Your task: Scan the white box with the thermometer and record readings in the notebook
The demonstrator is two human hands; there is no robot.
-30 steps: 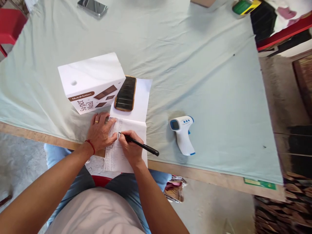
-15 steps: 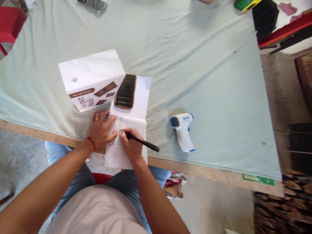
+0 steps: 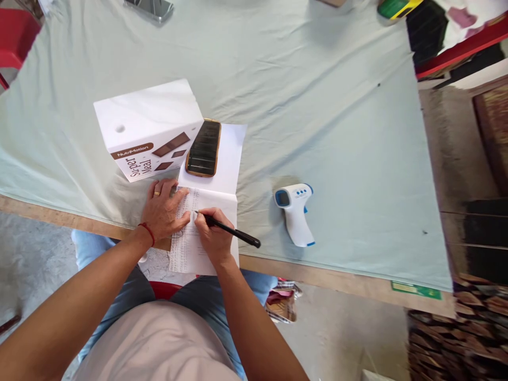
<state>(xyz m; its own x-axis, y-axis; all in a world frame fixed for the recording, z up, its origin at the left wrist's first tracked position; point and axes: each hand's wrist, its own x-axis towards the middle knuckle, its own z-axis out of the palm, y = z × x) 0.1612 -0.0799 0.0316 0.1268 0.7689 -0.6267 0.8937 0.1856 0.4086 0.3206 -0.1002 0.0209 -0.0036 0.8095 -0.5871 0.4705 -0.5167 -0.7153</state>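
Right hand (image 3: 215, 235) pinches black pen (image 3: 240, 234) over paper (image 3: 196, 251), lower left of frame centre; left hand (image 3: 162, 210) lies spread across paper's left edge.

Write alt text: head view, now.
A right hand holds a slim black pen to creased white paper; the left hand spreads over its left edge. Beyond are a white cardboard NutriMotion box and black rectangular phone; a white plastic thermometer gun lies right.

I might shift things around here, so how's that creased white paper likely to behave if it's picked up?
The paper would probably bend at its crosswise crease. Its near end overhangs the table edge, so may droop. Lifting it could slide the phone lying on its far part.
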